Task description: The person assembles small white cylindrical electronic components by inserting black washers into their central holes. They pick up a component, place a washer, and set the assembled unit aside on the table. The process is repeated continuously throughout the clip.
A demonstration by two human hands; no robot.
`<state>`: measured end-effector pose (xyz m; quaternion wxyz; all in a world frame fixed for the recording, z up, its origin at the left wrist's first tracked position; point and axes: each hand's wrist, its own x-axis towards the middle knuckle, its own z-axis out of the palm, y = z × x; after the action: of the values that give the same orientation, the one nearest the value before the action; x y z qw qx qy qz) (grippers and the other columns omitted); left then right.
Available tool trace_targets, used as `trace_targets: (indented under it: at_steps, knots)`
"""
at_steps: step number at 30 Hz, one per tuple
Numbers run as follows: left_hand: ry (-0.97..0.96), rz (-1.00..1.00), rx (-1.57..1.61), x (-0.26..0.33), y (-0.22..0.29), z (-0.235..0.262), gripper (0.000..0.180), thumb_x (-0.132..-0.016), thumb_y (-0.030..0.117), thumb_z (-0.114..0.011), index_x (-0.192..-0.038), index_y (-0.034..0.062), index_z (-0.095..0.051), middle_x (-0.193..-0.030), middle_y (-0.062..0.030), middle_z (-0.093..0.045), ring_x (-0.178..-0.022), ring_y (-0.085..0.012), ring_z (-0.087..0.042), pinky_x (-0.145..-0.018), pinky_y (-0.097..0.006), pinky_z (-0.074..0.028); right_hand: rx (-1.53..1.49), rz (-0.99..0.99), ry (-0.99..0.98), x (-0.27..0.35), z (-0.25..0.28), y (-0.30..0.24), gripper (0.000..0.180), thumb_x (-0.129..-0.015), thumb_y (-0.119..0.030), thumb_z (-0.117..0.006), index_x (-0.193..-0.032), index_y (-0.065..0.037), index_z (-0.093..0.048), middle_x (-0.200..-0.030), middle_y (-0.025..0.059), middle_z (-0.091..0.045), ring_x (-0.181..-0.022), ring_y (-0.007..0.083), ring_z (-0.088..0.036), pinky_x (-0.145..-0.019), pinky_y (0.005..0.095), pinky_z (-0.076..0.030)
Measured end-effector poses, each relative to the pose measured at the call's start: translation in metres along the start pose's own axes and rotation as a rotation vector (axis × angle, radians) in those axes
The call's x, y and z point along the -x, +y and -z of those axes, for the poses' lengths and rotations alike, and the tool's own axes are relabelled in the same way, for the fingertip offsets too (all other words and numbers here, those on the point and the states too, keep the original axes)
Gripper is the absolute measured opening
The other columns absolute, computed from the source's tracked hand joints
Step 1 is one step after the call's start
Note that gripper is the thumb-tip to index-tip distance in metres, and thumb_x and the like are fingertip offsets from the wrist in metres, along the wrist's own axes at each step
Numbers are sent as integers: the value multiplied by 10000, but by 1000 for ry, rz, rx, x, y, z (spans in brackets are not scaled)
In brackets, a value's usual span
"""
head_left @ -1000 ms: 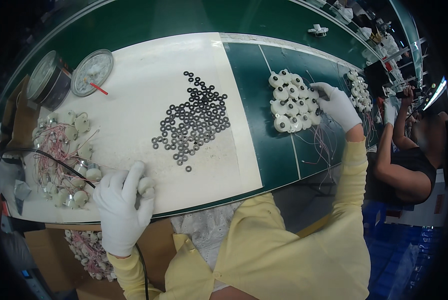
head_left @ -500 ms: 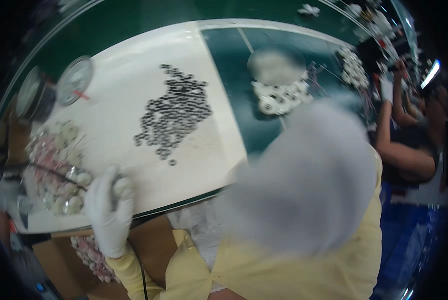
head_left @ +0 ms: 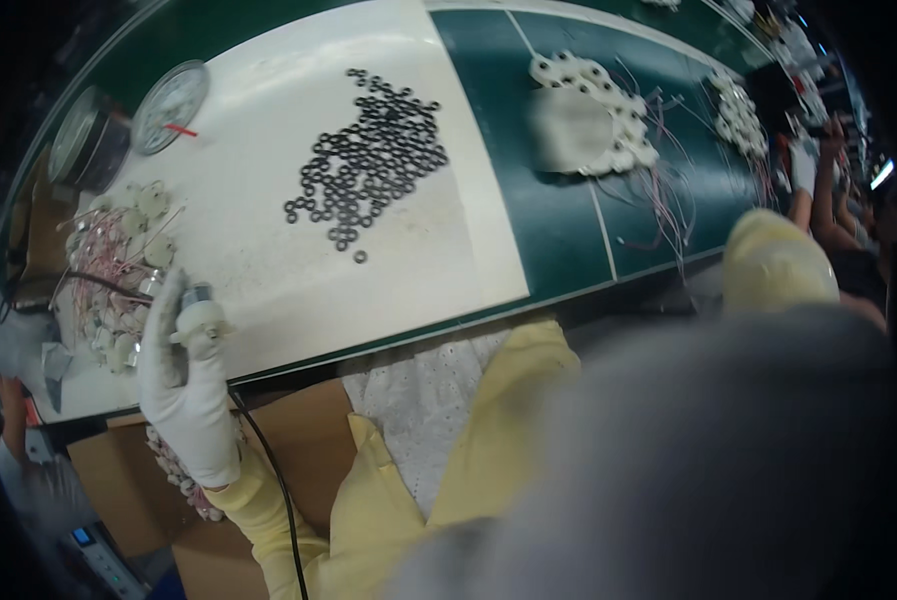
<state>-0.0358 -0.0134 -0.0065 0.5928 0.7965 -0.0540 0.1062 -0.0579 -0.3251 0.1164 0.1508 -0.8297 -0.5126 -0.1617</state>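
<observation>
My left hand (head_left: pixel 183 390), in a white glove, is at the table's near left edge. Between its thumb and fingers it holds a white round part with a metal cylinder (head_left: pixel 203 315). Beside it lies a heap of similar white round parts with pink wires (head_left: pixel 113 265). A large blurred grey shape (head_left: pixel 688 450) fills the lower right, very close; it may be my right hand, but its fingers cannot be made out. Beyond it a bent yellow sleeve (head_left: pixel 773 260) shows at the right. Many small black rings (head_left: pixel 373 155) lie spread on the white tabletop (head_left: pixel 258 200).
On the green mat sit white round parts with loose wires (head_left: pixel 628 140), partly blurred, and another cluster (head_left: pixel 738 115). A round clear dish (head_left: pixel 173 105) and a dark tub (head_left: pixel 88 150) stand far left. A cardboard box (head_left: pixel 123 480) and black cable (head_left: pixel 268 450) are below. A co-worker's arm (head_left: pixel 828 170) shows at right.
The view has shifted, so the table appears higher and farther right. The grey blurred shape has moved down and right, uncovering the near table edge. My left hand still holds its part, now more plainly seen.
</observation>
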Motion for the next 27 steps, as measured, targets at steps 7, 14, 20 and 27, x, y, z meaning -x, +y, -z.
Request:
trace_targets:
  at_steps: [7, 14, 20, 27]
  knots:
    - [-87, -72, 252, 5, 0, 3, 548, -1015, 143, -699, -1486, -60, -508, -1274, -109, -651, -1026, -122, -622, -911, -235, -511, -108, 70, -40, -20, 7, 1, 296, -807, -245, -743, -1057, -88, -740, -861, 108, -650, -671, 268, -591, -626, 370, -443]
    - [-87, -106, 394, 12, 44, -7, 552, -949, 43, -754, -1451, -56, -545, -1245, -121, -681, -1004, -161, -679, -877, -292, -568, -551, -164, -84, -47, -19, 7, 589, -850, -295, -772, -1333, -61, -529, -1036, 125, -641, -729, 236, -605, -694, 342, -474]
    - [214, -764, -582, -26, 44, -18, 699, -743, 94, -783, -1380, -54, -537, -854, -122, -631, -664, -313, -632, -557, -406, -484, -1408, -584, 127, -83, -108, 14, 700, -1008, -293, -704, -1547, 26, -391, -1071, 75, -672, -870, 99, -638, -738, 260, -525]
    - [197, -674, -561, -25, 41, -27, 643, -765, 110, -761, -1347, -65, -554, -754, -79, -578, -623, -279, -598, -552, -407, -464, -1380, -669, 337, -100, -105, 38, 559, -1010, -235, -711, -1478, -2, -514, -971, -18, -645, -849, 55, -590, -735, 201, -470]
